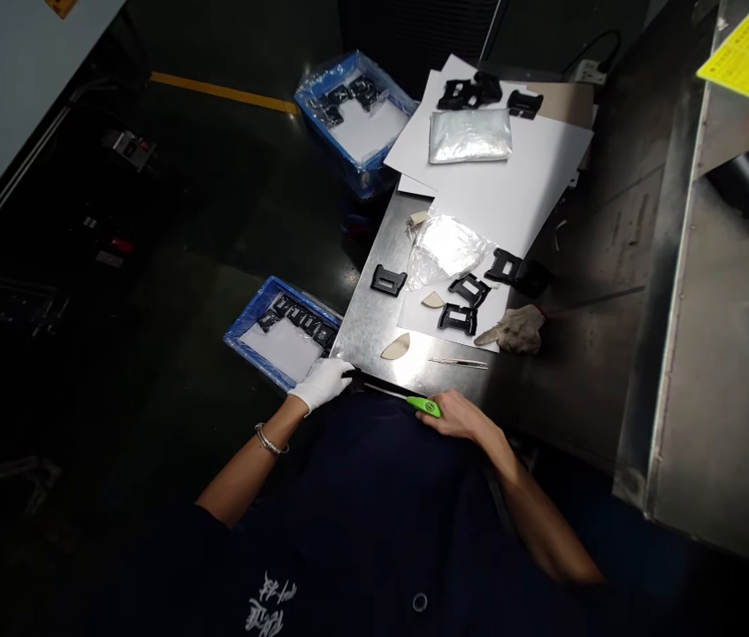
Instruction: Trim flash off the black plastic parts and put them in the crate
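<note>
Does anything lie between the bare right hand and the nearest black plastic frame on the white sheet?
Yes: a slim, silver-coloured metal tool lies on the grey metal table between the bare right hand and that black plastic frame.

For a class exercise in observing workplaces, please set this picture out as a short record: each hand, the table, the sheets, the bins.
Left hand: white-gloved, at the near edge of the table; too dark to tell what it grips
Right hand: bare, closed on a green-handled tool with a thin shaft
Metal table: black slotted parts, beige pieces, a slim metal tool
White sheets: on the table, under a silvery packet
Blue bins: two, left of the table, each holding black parts
</note>
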Available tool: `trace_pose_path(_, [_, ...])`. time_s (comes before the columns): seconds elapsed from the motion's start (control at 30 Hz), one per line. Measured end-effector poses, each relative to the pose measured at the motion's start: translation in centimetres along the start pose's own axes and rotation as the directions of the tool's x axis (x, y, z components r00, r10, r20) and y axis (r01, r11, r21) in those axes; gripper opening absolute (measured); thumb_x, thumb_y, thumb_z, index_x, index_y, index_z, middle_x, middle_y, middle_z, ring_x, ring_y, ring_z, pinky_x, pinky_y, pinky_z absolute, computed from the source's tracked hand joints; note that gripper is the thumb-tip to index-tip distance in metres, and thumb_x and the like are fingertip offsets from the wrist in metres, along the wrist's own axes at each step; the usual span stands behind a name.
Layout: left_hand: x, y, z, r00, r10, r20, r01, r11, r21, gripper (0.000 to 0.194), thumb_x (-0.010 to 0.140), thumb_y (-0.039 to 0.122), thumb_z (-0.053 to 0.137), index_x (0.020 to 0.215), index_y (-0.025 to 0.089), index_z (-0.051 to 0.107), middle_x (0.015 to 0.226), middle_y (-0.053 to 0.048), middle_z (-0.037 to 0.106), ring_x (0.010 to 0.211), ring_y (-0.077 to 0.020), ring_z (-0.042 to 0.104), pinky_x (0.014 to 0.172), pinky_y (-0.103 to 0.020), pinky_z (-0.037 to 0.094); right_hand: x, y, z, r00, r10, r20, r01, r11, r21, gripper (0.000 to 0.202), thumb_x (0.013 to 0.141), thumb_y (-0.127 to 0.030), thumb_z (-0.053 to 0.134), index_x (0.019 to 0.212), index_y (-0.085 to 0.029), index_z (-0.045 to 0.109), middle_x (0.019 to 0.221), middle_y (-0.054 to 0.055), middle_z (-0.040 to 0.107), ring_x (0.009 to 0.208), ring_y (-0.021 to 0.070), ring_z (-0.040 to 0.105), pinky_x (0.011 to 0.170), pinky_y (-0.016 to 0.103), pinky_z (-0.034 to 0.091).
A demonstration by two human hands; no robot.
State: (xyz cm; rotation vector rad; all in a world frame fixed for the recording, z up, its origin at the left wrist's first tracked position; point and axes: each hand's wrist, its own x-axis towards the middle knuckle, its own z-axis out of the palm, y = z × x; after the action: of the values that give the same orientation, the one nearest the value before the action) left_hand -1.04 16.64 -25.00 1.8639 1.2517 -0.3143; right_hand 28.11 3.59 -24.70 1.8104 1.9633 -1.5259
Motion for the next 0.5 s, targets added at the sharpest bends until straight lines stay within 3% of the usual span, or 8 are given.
trace_pose_path(0.27, [-0.5,-1.6,-0.6,0.998,-0.056,0.025,0.057,0.997,-0.045,0.029,0.082,0.029,0.070,0.108,0.021,0.079,0.106,-0.012,0.077,0.096,-0.0310,0.071,0.091,-0.038,0.053,-0.1,-0.3,-0.5,0.999,-0.007,0.043,0.007,1.000,0.004,0.046,0.093,-0.058,0.055,0.070,-0.019,0.061,0.059,0.002,0.058,0.055,0.0144,0.050,0.055,0.028,0.030])
trace_pose_path(0.5, [-1.3,-3.9,-1.7,0.992,-0.084,0.098,0.105,0.966,-0.235,0.032,0.064,0.031,0.084,0.095,0.021,0.080,0.090,-0.007,0.077,0.083,-0.0258,0.070,0.077,-0.032,0.054,0.4,0.1,-0.9,0.998,-0.004,0.067,0.005,1.000,-0.021,0.044,0.091,-0.057,0.058,0.069,-0.019,0.061,0.062,0.003,0.060,0.058,0.0160,0.053,0.057,0.028,0.032])
